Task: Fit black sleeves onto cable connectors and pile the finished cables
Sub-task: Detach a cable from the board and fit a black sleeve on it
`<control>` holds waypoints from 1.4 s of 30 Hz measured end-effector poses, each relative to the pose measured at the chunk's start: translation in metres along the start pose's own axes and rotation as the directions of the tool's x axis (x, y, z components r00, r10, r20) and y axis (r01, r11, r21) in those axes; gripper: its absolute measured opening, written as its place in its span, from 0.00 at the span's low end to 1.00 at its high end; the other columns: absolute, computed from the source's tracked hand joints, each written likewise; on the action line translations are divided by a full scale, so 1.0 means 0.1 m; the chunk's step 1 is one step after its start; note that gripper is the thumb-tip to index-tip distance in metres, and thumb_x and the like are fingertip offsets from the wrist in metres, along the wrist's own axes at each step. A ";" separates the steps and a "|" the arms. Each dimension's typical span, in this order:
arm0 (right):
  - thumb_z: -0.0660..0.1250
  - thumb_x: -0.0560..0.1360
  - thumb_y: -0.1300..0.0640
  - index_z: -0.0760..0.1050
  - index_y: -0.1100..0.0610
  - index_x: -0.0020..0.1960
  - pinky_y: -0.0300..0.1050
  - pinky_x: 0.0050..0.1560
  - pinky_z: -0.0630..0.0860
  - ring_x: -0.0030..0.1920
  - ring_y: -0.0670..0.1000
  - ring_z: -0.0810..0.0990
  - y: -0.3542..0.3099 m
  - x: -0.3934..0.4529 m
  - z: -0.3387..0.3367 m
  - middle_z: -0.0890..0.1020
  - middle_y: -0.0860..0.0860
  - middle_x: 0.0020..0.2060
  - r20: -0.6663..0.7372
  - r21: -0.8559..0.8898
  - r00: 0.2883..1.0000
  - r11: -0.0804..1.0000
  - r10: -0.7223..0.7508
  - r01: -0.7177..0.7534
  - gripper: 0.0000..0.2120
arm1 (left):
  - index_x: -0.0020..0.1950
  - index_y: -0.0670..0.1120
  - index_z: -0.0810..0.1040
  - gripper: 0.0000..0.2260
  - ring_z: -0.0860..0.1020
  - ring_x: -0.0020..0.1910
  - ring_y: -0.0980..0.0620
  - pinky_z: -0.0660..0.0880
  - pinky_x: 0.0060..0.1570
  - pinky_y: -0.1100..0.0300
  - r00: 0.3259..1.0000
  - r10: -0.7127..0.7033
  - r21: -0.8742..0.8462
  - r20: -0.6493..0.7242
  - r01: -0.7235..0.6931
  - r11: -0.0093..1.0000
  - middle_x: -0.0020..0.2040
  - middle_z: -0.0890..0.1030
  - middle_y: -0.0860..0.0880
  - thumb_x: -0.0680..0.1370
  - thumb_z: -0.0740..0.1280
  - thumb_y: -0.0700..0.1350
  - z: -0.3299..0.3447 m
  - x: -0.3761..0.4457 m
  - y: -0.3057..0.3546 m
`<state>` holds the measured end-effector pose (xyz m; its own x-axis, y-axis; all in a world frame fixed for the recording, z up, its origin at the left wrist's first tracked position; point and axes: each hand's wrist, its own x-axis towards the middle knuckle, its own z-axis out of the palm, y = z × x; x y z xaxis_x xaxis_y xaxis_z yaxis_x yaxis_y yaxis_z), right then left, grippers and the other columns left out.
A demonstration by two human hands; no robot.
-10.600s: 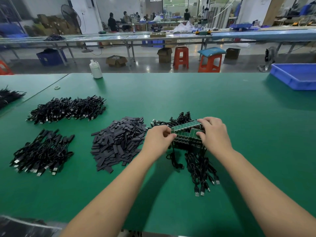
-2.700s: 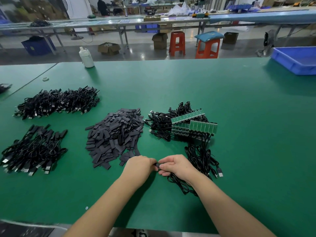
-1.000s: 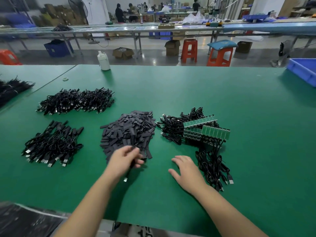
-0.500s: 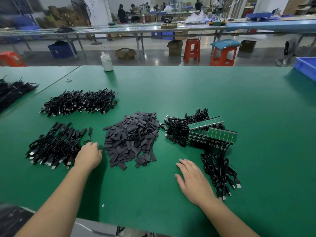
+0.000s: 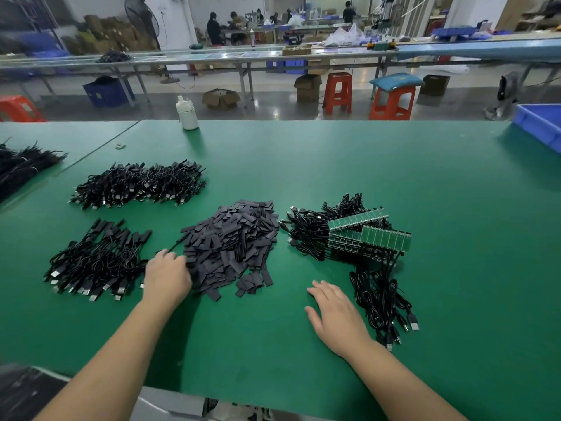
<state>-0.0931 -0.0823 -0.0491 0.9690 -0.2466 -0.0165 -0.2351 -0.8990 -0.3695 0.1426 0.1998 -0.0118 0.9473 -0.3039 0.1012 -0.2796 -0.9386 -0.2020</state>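
- The left hand (image 5: 166, 276) and right hand (image 5: 337, 314) were bare, without gloves, rings or watch.
- Both forearms were bare, with no sleeve showing up to the frame edge.

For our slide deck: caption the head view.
Left hand reaches into sleeve pile; right hand rests flat beside cables.

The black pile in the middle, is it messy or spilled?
A little. A few sleeves lie loose at the near edge of the sleeve pile, beside the left hand. Nothing looks broken.
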 end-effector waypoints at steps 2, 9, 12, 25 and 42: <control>0.58 0.82 0.47 0.72 0.51 0.70 0.50 0.74 0.66 0.72 0.50 0.69 -0.04 0.03 -0.16 0.73 0.46 0.70 0.015 0.025 1.000 1.000 -0.011 0.011 0.18 | 0.60 0.48 0.81 0.13 0.76 0.60 0.47 0.73 0.62 0.50 0.982 0.145 -0.096 -0.119 -0.157 0.983 0.59 0.82 0.48 0.78 0.62 0.45 -0.21 -0.02 0.33; 0.68 0.76 0.56 0.76 0.55 0.65 0.54 0.61 0.71 0.60 0.56 0.73 0.12 0.26 -1.23 0.79 0.53 0.58 -0.659 -0.153 0.751 0.984 -0.036 -0.087 0.17 | 0.64 0.53 0.79 0.13 0.80 0.54 0.54 0.77 0.59 0.54 0.910 0.386 -0.652 -0.154 -0.387 0.652 0.59 0.82 0.53 0.80 0.64 0.47 -0.89 -0.36 1.67; 0.62 0.81 0.48 0.70 0.54 0.71 0.56 0.69 0.64 0.68 0.57 0.70 0.33 0.44 -1.60 0.76 0.53 0.66 -0.421 -0.087 0.869 0.942 0.261 -0.325 0.21 | 0.68 0.51 0.76 0.16 0.79 0.55 0.54 0.74 0.63 0.55 0.907 0.398 -0.789 -0.136 -0.343 0.511 0.60 0.82 0.52 0.79 0.66 0.45 -1.11 -0.50 2.14; 0.69 0.78 0.54 0.84 0.54 0.52 0.41 0.49 0.69 0.51 0.52 0.80 0.45 0.30 -1.69 0.84 0.50 0.49 -0.320 0.207 0.932 0.972 0.171 -0.107 0.07 | 0.40 0.49 0.77 0.10 0.74 0.38 0.48 0.69 0.39 0.56 0.961 0.271 -0.905 -0.051 -0.159 0.395 0.34 0.78 0.51 0.78 0.68 0.52 -1.29 -0.65 2.83; 0.65 0.80 0.54 0.84 0.58 0.49 0.48 0.50 0.72 0.49 0.56 0.76 0.42 0.33 -1.64 0.80 0.54 0.42 -0.385 0.058 0.910 0.988 0.154 -0.142 0.11 | 0.32 0.47 0.66 0.19 0.68 0.29 0.48 0.61 0.32 0.55 0.982 0.057 -0.847 -0.178 -0.182 0.500 0.25 0.68 0.51 0.80 0.63 0.52 -1.36 -0.76 2.81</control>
<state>-0.0834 -0.1880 0.0872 0.8165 -0.5018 0.2856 -0.3657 -0.8322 -0.4168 -0.0291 -0.0627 0.0562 0.8871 -0.3807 0.2610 -0.4445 -0.5523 0.7053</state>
